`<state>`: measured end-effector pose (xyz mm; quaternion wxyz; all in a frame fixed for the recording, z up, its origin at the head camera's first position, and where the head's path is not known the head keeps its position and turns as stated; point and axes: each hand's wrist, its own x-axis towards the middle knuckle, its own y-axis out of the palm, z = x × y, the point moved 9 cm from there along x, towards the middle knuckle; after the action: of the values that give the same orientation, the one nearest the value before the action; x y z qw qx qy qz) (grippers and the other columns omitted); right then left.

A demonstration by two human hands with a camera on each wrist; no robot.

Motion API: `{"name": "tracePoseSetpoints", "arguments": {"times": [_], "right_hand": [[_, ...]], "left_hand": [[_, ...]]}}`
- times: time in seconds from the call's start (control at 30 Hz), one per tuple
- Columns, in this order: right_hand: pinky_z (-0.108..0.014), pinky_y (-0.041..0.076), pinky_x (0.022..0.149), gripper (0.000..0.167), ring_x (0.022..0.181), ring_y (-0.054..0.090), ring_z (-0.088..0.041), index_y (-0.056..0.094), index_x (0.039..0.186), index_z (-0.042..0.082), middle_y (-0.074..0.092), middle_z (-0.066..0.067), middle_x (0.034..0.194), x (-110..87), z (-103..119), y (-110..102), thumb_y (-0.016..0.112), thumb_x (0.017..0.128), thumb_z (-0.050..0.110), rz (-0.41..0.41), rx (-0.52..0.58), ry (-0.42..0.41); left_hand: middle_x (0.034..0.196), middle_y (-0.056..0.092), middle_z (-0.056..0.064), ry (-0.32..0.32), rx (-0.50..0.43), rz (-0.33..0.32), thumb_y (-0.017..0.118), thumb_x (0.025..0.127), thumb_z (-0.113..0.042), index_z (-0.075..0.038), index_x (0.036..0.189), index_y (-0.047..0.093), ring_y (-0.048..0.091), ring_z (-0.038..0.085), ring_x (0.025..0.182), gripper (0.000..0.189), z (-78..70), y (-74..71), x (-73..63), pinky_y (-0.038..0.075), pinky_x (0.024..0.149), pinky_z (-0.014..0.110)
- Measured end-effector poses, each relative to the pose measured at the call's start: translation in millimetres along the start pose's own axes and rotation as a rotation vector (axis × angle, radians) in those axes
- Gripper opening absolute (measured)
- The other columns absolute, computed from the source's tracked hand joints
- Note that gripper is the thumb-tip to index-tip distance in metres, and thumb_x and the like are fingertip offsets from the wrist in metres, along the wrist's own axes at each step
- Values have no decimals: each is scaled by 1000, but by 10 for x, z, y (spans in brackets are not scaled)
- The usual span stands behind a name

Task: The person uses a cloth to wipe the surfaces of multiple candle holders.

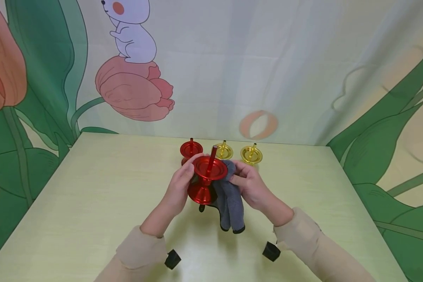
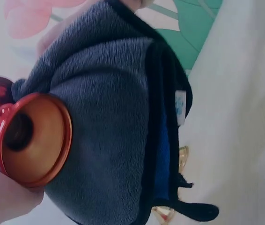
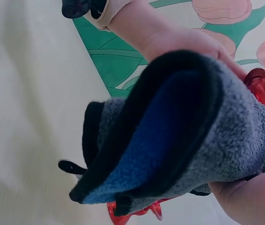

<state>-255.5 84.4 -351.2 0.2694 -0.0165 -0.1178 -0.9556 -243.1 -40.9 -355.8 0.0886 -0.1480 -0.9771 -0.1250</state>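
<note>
Above the middle of the table, my left hand grips a shiny red candlestick with a round dish and an upright spike. It leans slightly to the right. Its hollow flared base faces the left wrist view. A grey cloth with black edging and a blue underside hangs from my right hand, which pinches it against the candlestick's right side. In the right wrist view the folded cloth covers much of the candlestick. Some left fingers are hidden behind the candlestick.
Behind the hands, near the table's back edge, stand another red candlestick and two gold candlesticks, one partly hidden and one farther right. A printed curtain hangs behind the pale table. Small black blocks sit by both wrists.
</note>
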Motion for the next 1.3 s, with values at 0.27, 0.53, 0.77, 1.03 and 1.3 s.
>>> {"name": "tracePoseSetpoints", "arguments": {"times": [0.27,0.53,0.77,1.03,1.3], "right_hand": [[-19,51,68,32,78,57,-6,51,107,7,61,6,90,31,-151,-100,37,84,-11,-95,37,72],[-18,51,69,36,78,58,-5,40,119,-10,62,7,89,39,-215,-162,41,84,-9,-168,-16,91],[-18,50,69,35,79,57,-6,41,118,-9,60,6,90,24,-170,-104,40,83,-10,-97,-23,65],[-21,51,73,37,81,60,-7,55,104,17,61,6,94,-7,-112,-61,37,85,-9,21,17,42],[-19,51,68,36,77,58,-6,56,99,15,62,6,88,13,-111,-148,38,83,-12,-70,46,27]], "left_hand": [[127,51,5,54,168,-272,46,91,-28,-11,126,48,45,17,118,39,36,-207,10,38,98,43],[131,46,2,78,471,-316,64,79,-32,-19,134,38,45,18,115,62,26,-140,-21,48,86,38],[119,55,5,86,354,-237,70,75,-22,-19,129,44,51,17,107,60,15,-134,9,50,84,38],[134,42,11,92,184,84,64,79,-26,-10,136,33,44,23,117,67,7,91,26,47,88,39],[127,51,7,284,467,-239,61,83,-14,-8,126,49,48,19,115,45,-230,-14,-67,40,95,44]]}}
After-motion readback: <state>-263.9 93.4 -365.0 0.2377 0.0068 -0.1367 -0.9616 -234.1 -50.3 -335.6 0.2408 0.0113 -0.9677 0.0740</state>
